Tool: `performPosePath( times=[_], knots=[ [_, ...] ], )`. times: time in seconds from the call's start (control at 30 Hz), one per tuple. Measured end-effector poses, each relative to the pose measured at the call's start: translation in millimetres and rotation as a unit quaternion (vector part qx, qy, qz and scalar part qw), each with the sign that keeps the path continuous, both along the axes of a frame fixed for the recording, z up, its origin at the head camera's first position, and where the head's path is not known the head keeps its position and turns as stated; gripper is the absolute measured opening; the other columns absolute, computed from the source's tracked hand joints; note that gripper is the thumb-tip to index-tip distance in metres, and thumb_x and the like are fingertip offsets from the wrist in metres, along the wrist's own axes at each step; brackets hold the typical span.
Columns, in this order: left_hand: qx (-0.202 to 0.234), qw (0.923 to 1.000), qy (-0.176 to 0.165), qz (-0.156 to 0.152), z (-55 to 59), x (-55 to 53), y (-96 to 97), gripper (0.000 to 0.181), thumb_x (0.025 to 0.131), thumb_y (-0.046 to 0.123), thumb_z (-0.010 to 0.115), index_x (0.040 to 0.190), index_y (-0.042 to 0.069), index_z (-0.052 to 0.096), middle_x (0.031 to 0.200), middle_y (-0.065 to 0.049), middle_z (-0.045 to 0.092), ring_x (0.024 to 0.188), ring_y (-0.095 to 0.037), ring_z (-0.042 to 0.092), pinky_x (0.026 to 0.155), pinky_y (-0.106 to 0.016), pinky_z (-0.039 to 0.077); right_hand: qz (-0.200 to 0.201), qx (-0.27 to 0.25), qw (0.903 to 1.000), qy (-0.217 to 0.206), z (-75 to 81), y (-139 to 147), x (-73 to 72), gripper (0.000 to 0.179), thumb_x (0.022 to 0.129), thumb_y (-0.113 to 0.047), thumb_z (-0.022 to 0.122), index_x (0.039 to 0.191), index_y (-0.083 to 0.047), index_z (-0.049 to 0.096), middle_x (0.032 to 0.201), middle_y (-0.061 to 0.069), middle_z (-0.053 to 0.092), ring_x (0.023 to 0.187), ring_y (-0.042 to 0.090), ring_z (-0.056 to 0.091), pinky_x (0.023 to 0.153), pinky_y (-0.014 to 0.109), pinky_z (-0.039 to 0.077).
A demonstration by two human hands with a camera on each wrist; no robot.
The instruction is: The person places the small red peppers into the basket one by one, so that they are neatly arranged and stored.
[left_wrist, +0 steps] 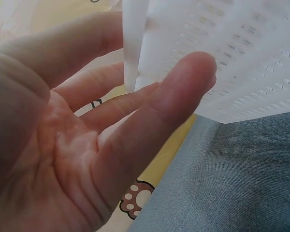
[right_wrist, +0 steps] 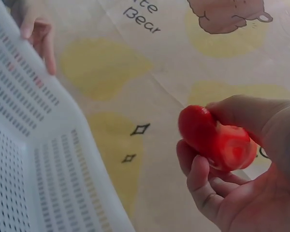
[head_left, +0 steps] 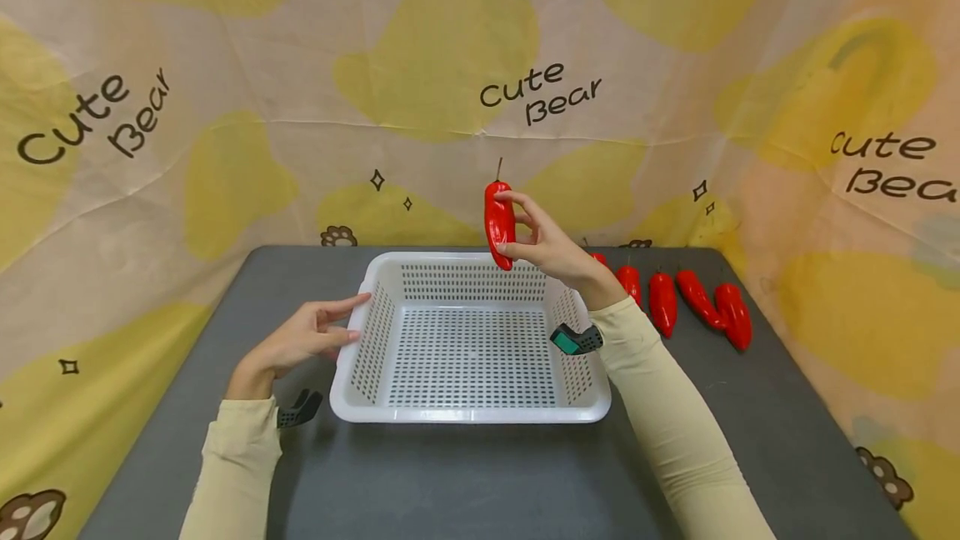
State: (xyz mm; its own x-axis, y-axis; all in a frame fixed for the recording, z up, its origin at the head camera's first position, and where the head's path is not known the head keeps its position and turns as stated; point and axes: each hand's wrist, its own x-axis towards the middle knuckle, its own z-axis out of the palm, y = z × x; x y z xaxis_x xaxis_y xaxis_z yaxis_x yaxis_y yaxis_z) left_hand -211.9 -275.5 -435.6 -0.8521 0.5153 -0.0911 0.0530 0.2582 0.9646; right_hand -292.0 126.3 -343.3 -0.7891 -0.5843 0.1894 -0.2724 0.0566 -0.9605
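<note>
While right fingers [head_left: 527, 204] pinch, a red pepper [head_left: 497, 219] lies between them.

backdrop cloth [head_left: 300, 82]: cream, creased, yellow patches [head_left: 450, 48], "Cute Bear" lettering [head_left: 542, 94] | table [head_left: 472, 482]: dark grey, in front of cloth

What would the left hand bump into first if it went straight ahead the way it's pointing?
The white perforated basket, probably at once: the left hand seems to touch its rim.

Cloth-screened tabletop workspace, grey table [head_left: 465, 482], printed backdrop [head_left: 442, 48] ("Cute Bear" lettering [head_left: 542, 94]), wider room hidden
</note>
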Motion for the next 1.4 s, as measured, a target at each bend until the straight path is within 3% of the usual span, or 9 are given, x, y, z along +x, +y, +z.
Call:
performPosePath(
  times=[0.27, 0.47, 0.77, 0.93, 1.03, 1.17, 1.4],
  knots=[
    [-0.006, 1.0, -0.003, 0.005, -2.2, 2.3, -4.7, 0.071, 0.098, 0.01, 0.065, 0.159, 0.003, 0.028, 0.153, -0.035, 0.04, 0.1, -0.021, 0.074, 0.076, -0.046, 0.064, -0.023, -0.059, 0.9973, -0.036, -5.8, -39, 3.4, 0.069, 0.097, 0.005, 0.058, 0.155, -0.018, 0.028, 0.146, 0.021, 0.042, 0.106, 0.025, 0.066, 0.081, 0.028, 0.061],
    [-0.01, 0.9999, -0.004, 0.01, -1.6, 3.9, -5.6, 0.071, 0.099, 0.011, 0.064, 0.159, 0.004, 0.028, 0.153, -0.034, 0.04, 0.101, -0.022, 0.074, 0.075, -0.047, 0.064, -0.022, -0.063, 0.9966, -0.048, -9.9, -65, 8.9, 0.065, 0.098, 0.004, 0.057, 0.154, -0.017, 0.033, 0.145, 0.022, 0.046, 0.103, 0.029, 0.067, 0.08, 0.029, 0.061],
    [-0.023, 0.9997, -0.003, 0.011, -2.5, 4.8, -7.4, 0.07, 0.099, 0.013, 0.064, 0.159, 0.005, 0.03, 0.154, -0.033, 0.041, 0.1, -0.021, 0.074, 0.075, -0.047, 0.064, 0.009, -0.021, 0.9978, -0.062, -26.9, -88, 18.1, 0.063, 0.099, 0.002, 0.058, 0.155, -0.018, 0.035, 0.146, 0.022, 0.046, 0.108, 0.038, 0.067, 0.087, 0.039, 0.061],
    [-0.028, 0.9994, -0.012, 0.019, -1.5, 4.7, -4.9, 0.07, 0.098, 0.014, 0.066, 0.159, 0.008, 0.031, 0.154, -0.031, 0.042, 0.101, -0.025, 0.073, 0.075, -0.048, 0.064, 0.042, 0.041, 0.995, -0.08, -42.6, -90, 19.2, 0.064, 0.099, -0.004, 0.06, 0.155, -0.021, 0.036, 0.149, 0.019, 0.045, 0.121, 0.039, 0.061, 0.097, 0.051, 0.058],
    [-0.038, 0.9988, -0.015, 0.025, -0.5, 6.5, -5.0, 0.07, 0.098, 0.015, 0.066, 0.159, 0.01, 0.032, 0.154, -0.03, 0.043, 0.101, -0.026, 0.073, 0.076, -0.048, 0.064, 0.072, 0.088, 0.9905, -0.077, -49.8, -92, 21.6, 0.064, 0.097, -0.008, 0.063, 0.155, -0.021, 0.037, 0.151, 0.017, 0.044, 0.126, 0.037, 0.055, 0.098, 0.052, 0.057],
    [-0.039, 0.9987, -0.017, 0.029, 0.5, 6.6, -5.1, 0.07, 0.098, 0.016, 0.067, 0.159, 0.011, 0.033, 0.154, -0.028, 0.044, 0.101, -0.026, 0.073, 0.077, -0.048, 0.064, 0.1, 0.13, 0.9838, -0.074, -56.1, -96, 25.2, 0.066, 0.095, -0.011, 0.067, 0.154, -0.022, 0.04, 0.153, 0.012, 0.044, 0.128, 0.036, 0.055, 0.095, 0.045, 0.059],
    [-0.032, 0.999, -0.019, 0.023, 2.1, 0.1, -4.7, 0.07, 0.097, 0.016, 0.068, 0.158, 0.011, 0.035, 0.153, -0.027, 0.045, 0.101, -0.027, 0.075, 0.077, -0.05, 0.063, 0.133, 0.184, 0.9688, -0.098, -67.0, -105, 29.6, 0.065, 0.094, -0.015, 0.069, 0.153, -0.025, 0.043, 0.155, 0.009, 0.042, 0.134, 0.034, 0.048, 0.103, 0.053, 0.054]
  ],
)
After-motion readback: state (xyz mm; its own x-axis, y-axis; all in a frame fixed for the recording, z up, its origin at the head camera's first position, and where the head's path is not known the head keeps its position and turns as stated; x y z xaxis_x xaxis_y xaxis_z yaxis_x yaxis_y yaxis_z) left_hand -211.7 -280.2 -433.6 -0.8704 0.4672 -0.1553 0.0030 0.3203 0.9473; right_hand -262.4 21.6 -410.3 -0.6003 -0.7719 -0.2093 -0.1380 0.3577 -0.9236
